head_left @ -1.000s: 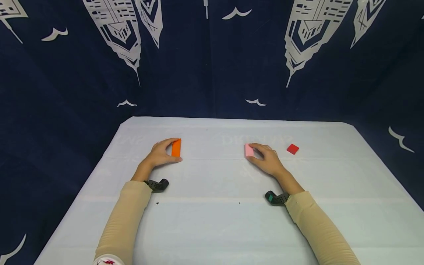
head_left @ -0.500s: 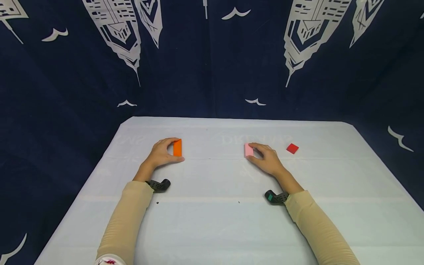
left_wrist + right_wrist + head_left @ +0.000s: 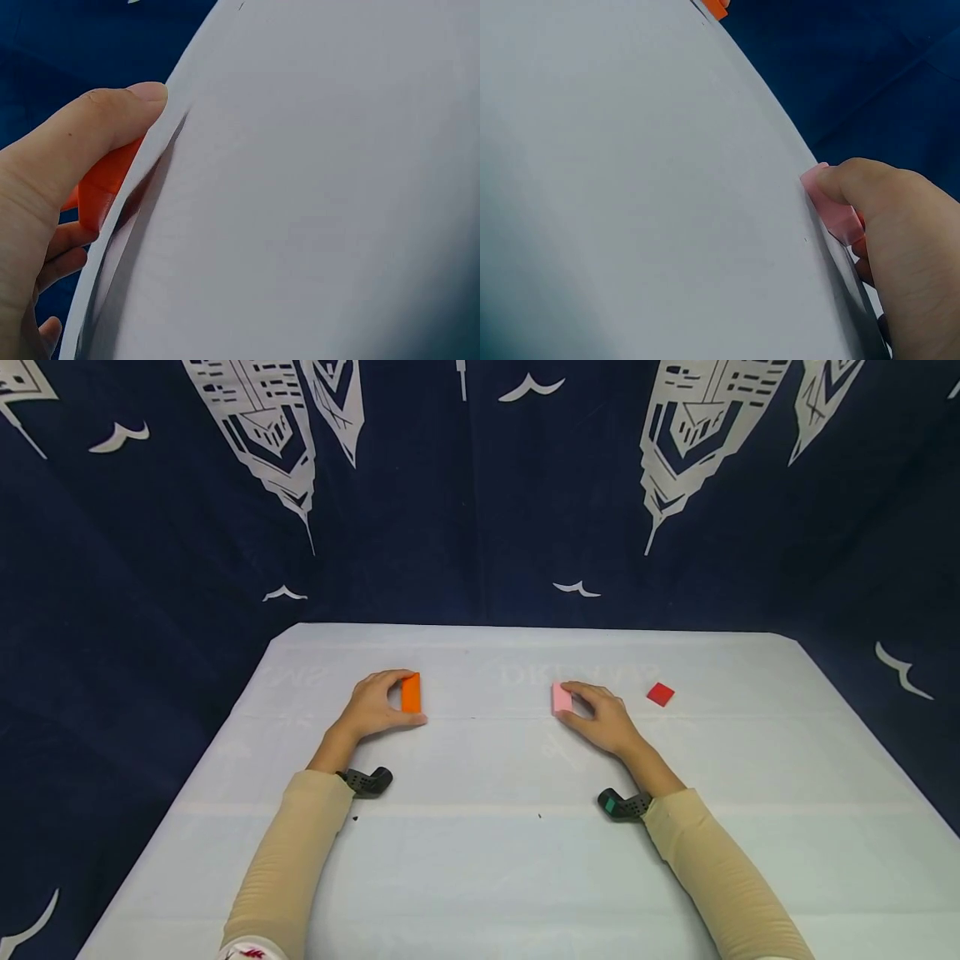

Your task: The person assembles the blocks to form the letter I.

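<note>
Two blocks, one to each hand: my left hand [image 3: 378,706] pinches an orange rectangular block [image 3: 411,693] of smooth-looking material, and my right hand [image 3: 606,718] pinches a smaller, pale pink rectangular block [image 3: 561,698]. Each is held by its ends, thumb at the near end and fingers at the far one, probably because that spans the length and leaves the long sides uncovered. Both stand over the middle part of the white-covered table [image 3: 480,868], well apart, with their inner long sides facing each other across the gap; whether either bears its weight on the surface, I cannot tell. A red square piece [image 3: 661,694] lies turned cornerwise beyond my right hand, touched by neither hand, perhaps set aside there to leave the middle free.

My forearms reach forward and slant inward, the beige sleeves [image 3: 723,868] ending at the wrists. Both hands curve into a C; my left thumb runs past the orange block's inner edge, while the pink block juts a little beyond my right fingertips.
</note>
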`<act>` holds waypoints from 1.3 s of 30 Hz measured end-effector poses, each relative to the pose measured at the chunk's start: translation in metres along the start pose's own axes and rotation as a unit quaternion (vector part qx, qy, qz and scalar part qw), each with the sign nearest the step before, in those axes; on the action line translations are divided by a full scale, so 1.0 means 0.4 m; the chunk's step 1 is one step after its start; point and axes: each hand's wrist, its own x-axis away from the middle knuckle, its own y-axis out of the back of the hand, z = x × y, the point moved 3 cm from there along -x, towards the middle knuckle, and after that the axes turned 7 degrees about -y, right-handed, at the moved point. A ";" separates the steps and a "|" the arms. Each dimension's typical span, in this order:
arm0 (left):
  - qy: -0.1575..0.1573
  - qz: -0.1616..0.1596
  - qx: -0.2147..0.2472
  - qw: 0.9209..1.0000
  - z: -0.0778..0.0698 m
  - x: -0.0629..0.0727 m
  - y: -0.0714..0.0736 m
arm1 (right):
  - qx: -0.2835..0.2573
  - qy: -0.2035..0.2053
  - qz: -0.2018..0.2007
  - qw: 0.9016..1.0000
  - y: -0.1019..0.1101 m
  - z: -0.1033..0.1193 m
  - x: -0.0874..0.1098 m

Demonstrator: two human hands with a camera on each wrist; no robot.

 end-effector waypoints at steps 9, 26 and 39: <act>-0.019 0.004 -0.007 1.000 -0.022 -0.004 -0.018 | -0.002 -0.003 -0.001 1.000 -0.001 -0.001 0.000; -0.070 -0.025 -0.044 0.996 -0.103 -0.005 -0.039 | 0.001 -0.010 0.004 1.000 0.000 0.001 0.002; -0.110 -0.025 -0.075 0.991 -0.166 -0.013 -0.070 | -0.002 -0.008 0.001 1.000 0.000 -0.001 0.002</act>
